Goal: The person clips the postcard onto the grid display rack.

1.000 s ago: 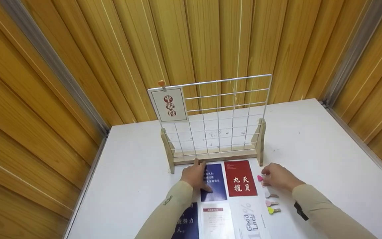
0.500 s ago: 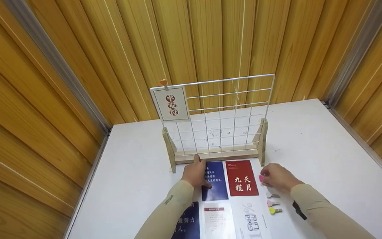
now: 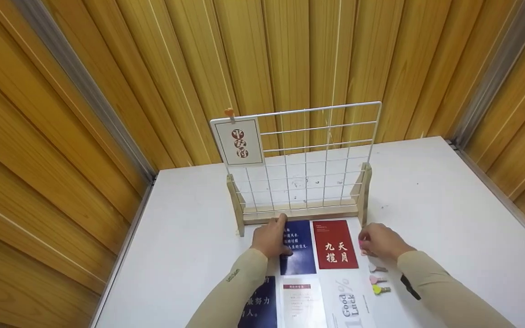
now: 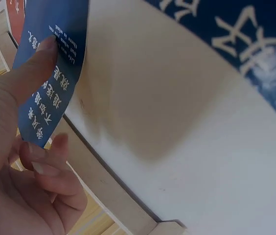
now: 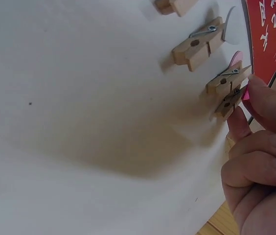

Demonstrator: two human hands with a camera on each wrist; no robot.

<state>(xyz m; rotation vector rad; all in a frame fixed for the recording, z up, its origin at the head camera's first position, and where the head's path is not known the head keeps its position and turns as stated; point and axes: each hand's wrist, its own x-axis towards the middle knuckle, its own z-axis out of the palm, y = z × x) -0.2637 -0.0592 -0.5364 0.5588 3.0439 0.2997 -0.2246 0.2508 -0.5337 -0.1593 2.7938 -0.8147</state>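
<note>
My left hand [image 3: 270, 238] holds a blue card [image 3: 300, 255] with white writing by its left side. In the left wrist view the thumb [image 4: 42, 61] lies on the card's face and the other fingers curl at its edge. My right hand [image 3: 384, 241] pinches a small wooden clothespin [image 5: 230, 103] with a bright pink decoration between thumb and index finger. Right beside it lies another clothespin [image 5: 223, 81] with a pale pink heart. A red card [image 3: 335, 246] lies between the two hands.
Behind the cards stands a white wire grid [image 3: 308, 150] on a wooden base [image 3: 301, 212]. An orange-heart clothespin [image 3: 229, 113] fixes a white card [image 3: 239, 145] at its upper left. White, pink and yellow clothespins [image 3: 381, 289] lie at right; more cards [image 3: 303, 305] lie in front.
My left thumb and fingers have drawn closer together at the blue card, the index finger shifting right. My right hand stays at the pink clothespin. The whole head view has shifted slightly.
</note>
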